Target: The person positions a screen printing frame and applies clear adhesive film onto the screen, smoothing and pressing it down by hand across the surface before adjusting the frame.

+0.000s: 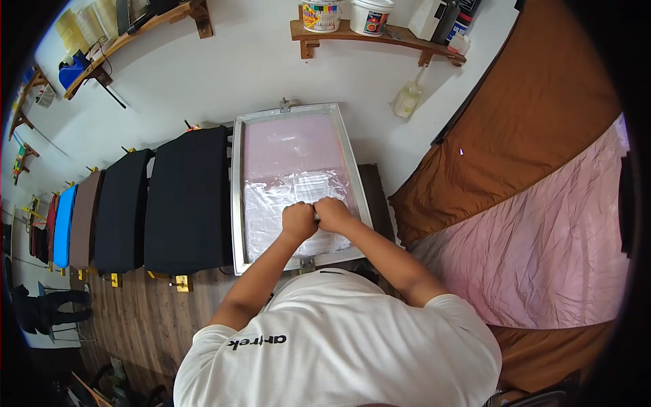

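In the head view, a screen-printing frame with a pale metal rim lies in front of me. Its mesh looks pinkish in the far half; white, glossy ink is smeared over the near half. Both hands are closed side by side above the inked area. My left hand is a fist, and my right hand is wrapped close beside it. Between them shows a small pale bit of something gripped; the rest is hidden under the fingers.
To the left runs a row of boards covered in black, brown and blue cloth. Shelves with tubs hang on the wall. Brown and pink sheeting hangs at right. Another person is at far left.
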Motion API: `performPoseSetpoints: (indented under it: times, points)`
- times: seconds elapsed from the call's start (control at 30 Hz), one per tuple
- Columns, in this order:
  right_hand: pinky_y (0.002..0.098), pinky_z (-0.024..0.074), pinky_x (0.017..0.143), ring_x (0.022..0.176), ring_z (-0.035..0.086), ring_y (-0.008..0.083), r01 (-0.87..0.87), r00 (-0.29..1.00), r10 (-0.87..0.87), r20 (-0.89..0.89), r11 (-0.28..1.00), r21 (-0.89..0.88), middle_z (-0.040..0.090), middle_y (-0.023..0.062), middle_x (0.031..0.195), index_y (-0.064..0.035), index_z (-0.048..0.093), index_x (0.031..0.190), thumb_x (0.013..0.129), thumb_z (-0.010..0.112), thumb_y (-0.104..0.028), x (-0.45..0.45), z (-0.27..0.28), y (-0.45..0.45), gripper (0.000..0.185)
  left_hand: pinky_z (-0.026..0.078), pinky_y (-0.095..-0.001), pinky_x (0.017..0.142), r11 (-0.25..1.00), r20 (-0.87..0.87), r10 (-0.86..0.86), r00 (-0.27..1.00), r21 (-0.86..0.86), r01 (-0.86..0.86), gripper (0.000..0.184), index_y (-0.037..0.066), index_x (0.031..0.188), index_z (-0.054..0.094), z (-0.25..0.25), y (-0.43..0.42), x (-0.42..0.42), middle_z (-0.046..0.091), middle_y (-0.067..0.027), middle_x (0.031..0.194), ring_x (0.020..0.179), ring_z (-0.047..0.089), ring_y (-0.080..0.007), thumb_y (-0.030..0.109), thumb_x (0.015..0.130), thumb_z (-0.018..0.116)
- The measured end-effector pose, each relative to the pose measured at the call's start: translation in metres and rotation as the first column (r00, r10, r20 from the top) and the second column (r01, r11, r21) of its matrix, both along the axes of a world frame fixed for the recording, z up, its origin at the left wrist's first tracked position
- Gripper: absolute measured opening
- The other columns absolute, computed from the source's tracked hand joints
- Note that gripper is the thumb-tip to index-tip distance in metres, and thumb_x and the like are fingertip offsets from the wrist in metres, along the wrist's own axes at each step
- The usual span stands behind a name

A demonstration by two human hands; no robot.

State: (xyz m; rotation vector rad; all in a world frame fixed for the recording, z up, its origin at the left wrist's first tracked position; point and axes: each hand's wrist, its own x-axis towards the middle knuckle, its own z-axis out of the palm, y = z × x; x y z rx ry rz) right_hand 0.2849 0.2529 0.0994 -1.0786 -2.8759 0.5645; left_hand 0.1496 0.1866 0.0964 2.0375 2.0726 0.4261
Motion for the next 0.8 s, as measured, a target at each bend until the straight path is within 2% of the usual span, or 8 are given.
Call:
performPoseSetpoints:
  times: [0.07, 0.23, 0.3, 0.37, 0.47, 0.5, 0.57, 0.8]
  points:
    - [0.0467, 0.0569, 0.079, 0.087, 0.069, 0.038, 0.024, 0.993, -0.015, -0.121, 0.997, 0.07, 0.07, 0.0202, 0.09, -0.0028, 0.071, 0.08, 0.069, 0.072, -0.008, 0.003, -0.016, -0.014, 0.012, 0.058, -0.0441, 0.067, 0.998, -0.016, -0.011, 1.0, 0.058, 0.012, 0.015, 0.007, 0.075, 0.07, -0.016, -0.011, 0.004, 0.069, -0.0177, 0.079, 0.072, 0.07, -0.0343, 0.019, 0.068, 0.075]
    - [0.0466, 0.0571, 0.081, 0.088, 0.07, 0.0376, 0.011, 1.0, -0.011, -0.024, 1.0, -0.024, 0.07, 0.0217, 0.093, -0.0027, 0.072, 0.085, 0.067, 0.073, -0.009, 0.019, 0.009, -0.05, 0.019, 0.058, -0.0448, 0.07, 0.997, 0.033, -0.057, 0.998, -0.049, 0.059, 0.019, 0.006, 0.075, 0.072, 0.01, -0.045, 0.012, 0.07, -0.0189, 0.08, 0.073, 0.071, -0.0348, 0.022, 0.067, 0.076]
    - [0.0468, 0.0572, 0.082, 0.091, 0.07, 0.0384, -0.054, 0.99, 0.072, 0.122, 0.988, -0.146, 0.071, 0.0236, 0.095, -0.0019, 0.074, 0.09, 0.067, 0.072, -0.009, 0.018, 0.02, -0.045, 0.024, 0.059, -0.0441, 0.075, 0.96, 0.029, -0.057, 0.998, -0.274, 0.063, 0.022, 0.005, 0.078, 0.074, 0.022, -0.041, 0.01, 0.072, -0.021, 0.083, 0.08, 0.072, -0.0354, 0.024, 0.068, 0.074]
    - [0.0466, 0.0574, 0.082, 0.092, 0.07, 0.0393, -0.09, 0.982, 0.117, 0.146, 0.98, -0.178, 0.071, 0.0244, 0.096, -0.0008, 0.075, 0.093, 0.067, 0.07, -0.008, 0.013, 0.024, -0.024, 0.027, 0.059, -0.0445, 0.08, 0.912, 0.053, -0.06, 0.997, -0.404, 0.077, 0.025, 0.006, 0.083, 0.076, 0.03, -0.022, 0.001, 0.073, -0.0209, 0.089, 0.087, 0.073, -0.0359, 0.026, 0.07, 0.071]
    - [0.0469, 0.0575, 0.081, 0.09, 0.07, 0.0401, -0.109, 0.985, 0.124, 0.12, 0.986, -0.124, 0.071, 0.0241, 0.095, -0.0012, 0.074, 0.091, 0.067, 0.069, -0.007, -0.002, 0.019, 0.018, 0.026, 0.059, -0.0454, 0.08, 0.938, 0.065, -0.053, 0.996, -0.339, 0.072, 0.026, 0.005, 0.085, 0.076, 0.034, 0.015, -0.014, 0.073, -0.0217, 0.09, 0.089, 0.072, -0.0373, 0.027, 0.072, 0.069]
    - [0.0469, 0.0577, 0.08, 0.088, 0.071, 0.0395, -0.055, 0.996, 0.059, 0.069, 0.997, -0.062, 0.072, 0.0234, 0.093, -0.0016, 0.075, 0.09, 0.067, 0.069, -0.008, -0.006, 0.026, 0.027, 0.024, 0.058, -0.0456, 0.079, 0.959, 0.048, -0.016, 0.999, -0.281, 0.029, 0.023, 0.007, 0.085, 0.076, 0.024, 0.03, -0.018, 0.073, -0.0205, 0.087, 0.085, 0.071, -0.0385, 0.024, 0.07, 0.069]
    - [0.0465, 0.0578, 0.08, 0.087, 0.071, 0.0391, -0.092, 0.995, 0.092, 0.043, 0.996, -0.01, 0.072, 0.023, 0.091, -0.0021, 0.075, 0.089, 0.067, 0.07, -0.008, -0.016, 0.011, 0.051, 0.023, 0.059, -0.0454, 0.079, 0.971, -0.024, -0.036, 0.999, -0.237, 0.03, 0.023, 0.005, 0.082, 0.075, 0.016, 0.054, -0.026, 0.073, -0.0222, 0.088, 0.084, 0.072, -0.0379, 0.024, 0.071, 0.069]
    - [0.0443, 0.0579, 0.082, 0.087, 0.071, 0.0381, -0.132, 0.987, 0.133, 0.086, 0.991, -0.026, 0.072, 0.0226, 0.092, -0.0001, 0.074, 0.086, 0.066, 0.071, -0.01, -0.014, 0.017, 0.039, 0.023, 0.059, -0.0446, 0.078, 0.951, -0.071, -0.133, 0.989, -0.291, 0.107, 0.028, 0.004, 0.078, 0.073, 0.006, 0.047, -0.025, 0.073, -0.0207, 0.085, 0.084, 0.072, -0.0373, 0.03, 0.07, 0.071]
